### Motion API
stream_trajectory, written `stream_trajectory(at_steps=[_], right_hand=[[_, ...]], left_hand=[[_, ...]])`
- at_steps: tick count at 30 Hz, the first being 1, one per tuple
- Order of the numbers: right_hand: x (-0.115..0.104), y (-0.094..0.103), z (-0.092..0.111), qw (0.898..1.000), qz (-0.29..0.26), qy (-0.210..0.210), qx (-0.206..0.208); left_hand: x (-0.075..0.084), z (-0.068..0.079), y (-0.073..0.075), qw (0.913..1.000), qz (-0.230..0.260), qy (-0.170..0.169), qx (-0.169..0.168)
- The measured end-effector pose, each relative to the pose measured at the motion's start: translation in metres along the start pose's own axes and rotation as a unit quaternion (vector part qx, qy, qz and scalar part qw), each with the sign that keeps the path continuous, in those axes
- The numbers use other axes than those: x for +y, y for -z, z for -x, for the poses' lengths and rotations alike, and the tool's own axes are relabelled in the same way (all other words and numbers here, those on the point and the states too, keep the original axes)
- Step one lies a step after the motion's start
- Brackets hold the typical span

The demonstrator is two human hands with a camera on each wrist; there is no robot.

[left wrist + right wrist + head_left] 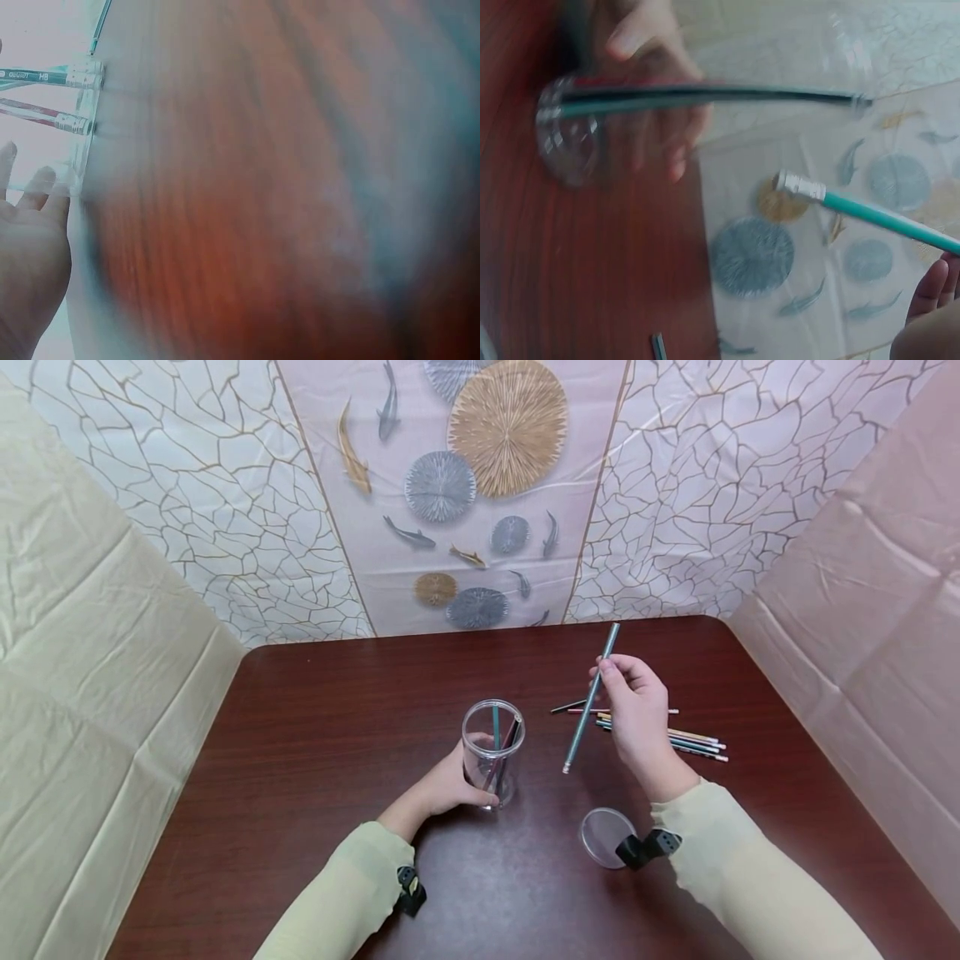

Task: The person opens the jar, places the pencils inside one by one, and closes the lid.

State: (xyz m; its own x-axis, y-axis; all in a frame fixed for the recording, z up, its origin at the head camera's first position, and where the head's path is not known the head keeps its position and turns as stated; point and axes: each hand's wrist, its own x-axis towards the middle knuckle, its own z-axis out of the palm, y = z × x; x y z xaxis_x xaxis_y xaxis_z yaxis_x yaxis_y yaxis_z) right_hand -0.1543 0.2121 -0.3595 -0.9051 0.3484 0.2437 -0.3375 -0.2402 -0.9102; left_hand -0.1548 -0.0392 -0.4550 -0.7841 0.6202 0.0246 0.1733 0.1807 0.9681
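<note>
My left hand [447,783] grips a clear plastic cup [476,765] standing upright on the table, thumb across its front. Several pencils lean inside the cup, among them a dark pencil [30,76] and a reddish one [34,112] with their ferrule ends down at its base in the left wrist view. Between thumb and fingers, my right hand [639,714] pinches a teal pencil [581,735] in the air, right of the cup. Its eraser end [801,185] points down and toward the cup. Part of the left hand shows through the cup in the right wrist view.
Several loose pencils [697,743] lie on the brown table [337,718] behind and beneath my right hand. A clear round lid [602,835] lies near my right wrist. Patterned cloth walls [300,527] stand at the back and sides.
</note>
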Motion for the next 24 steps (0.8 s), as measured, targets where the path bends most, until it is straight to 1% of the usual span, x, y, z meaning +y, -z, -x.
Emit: stream_trajectory(at_steps=[2, 5, 10, 14, 18, 24], right_hand=[[-0.004, -0.004, 0.001, 0.999, -0.052, 0.005, 0.0], [-0.01, -0.01, 0.004, 0.993, -0.114, 0.012, -0.003], [-0.017, -0.02, 0.007, 0.983, -0.181, 0.012, 0.0], [-0.019, -0.026, 0.008, 0.978, -0.207, 0.006, 0.004], [-0.019, -0.029, 0.009, 0.977, -0.213, 0.004, 0.004], [-0.02, -0.03, 0.008, 0.974, -0.226, 0.011, 0.005]], left_hand=[[0.0, 0.0, 0.0, 1.0, 0.0, -0.002, 0.001], [-0.001, 0.0, 0.0, 1.0, 0.002, -0.003, -0.002], [-0.001, 0.0, 0.0, 0.9999, 0.011, -0.001, -0.006], [-0.002, 0.0, 0.0, 0.9999, 0.011, 0.0, -0.007], [-0.001, 0.0, 0.0, 0.9999, 0.007, -0.002, -0.007], [-0.003, -0.001, 0.001, 0.9999, 0.009, -0.003, -0.005]])
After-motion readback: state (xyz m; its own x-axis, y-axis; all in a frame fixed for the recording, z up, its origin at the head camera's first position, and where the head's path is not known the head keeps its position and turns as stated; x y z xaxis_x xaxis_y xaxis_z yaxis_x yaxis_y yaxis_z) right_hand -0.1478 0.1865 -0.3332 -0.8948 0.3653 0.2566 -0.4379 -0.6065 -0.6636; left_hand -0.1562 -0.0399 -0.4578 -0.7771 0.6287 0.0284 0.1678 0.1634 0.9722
